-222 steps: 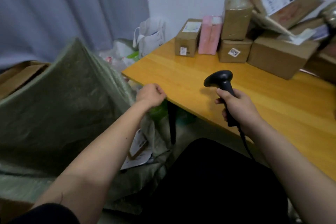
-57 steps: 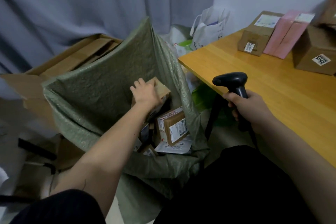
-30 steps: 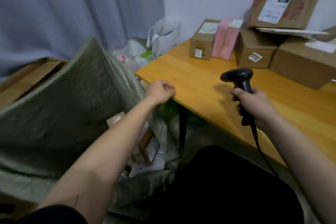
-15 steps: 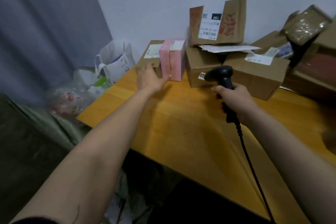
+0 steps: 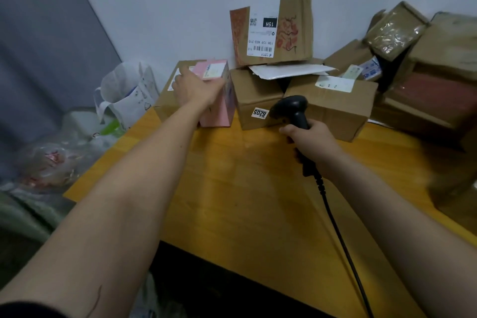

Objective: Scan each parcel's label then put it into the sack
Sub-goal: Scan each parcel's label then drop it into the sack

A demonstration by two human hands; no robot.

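Observation:
A pink parcel stands at the back of the wooden table, between a brown box and a box marked 6205. My left hand reaches over the pink parcel's top front edge, fingers stretched toward the brown box's label, thumb lying across the pink face. My right hand grips a black barcode scanner, whose head sits just in front of the 6205 box. An edge of the green sack shows at the lower left.
Several more cardboard parcels pile up at the back right, with a labelled one leaning on the wall. A white bag and plastic bags lie left of the table. The scanner cable trails over the table front.
My left hand has moved up from the front of the boxes onto the pink parcel's top. My right hand and the scanner have barely shifted. Earlier the left hand placed a parcel in the sack.

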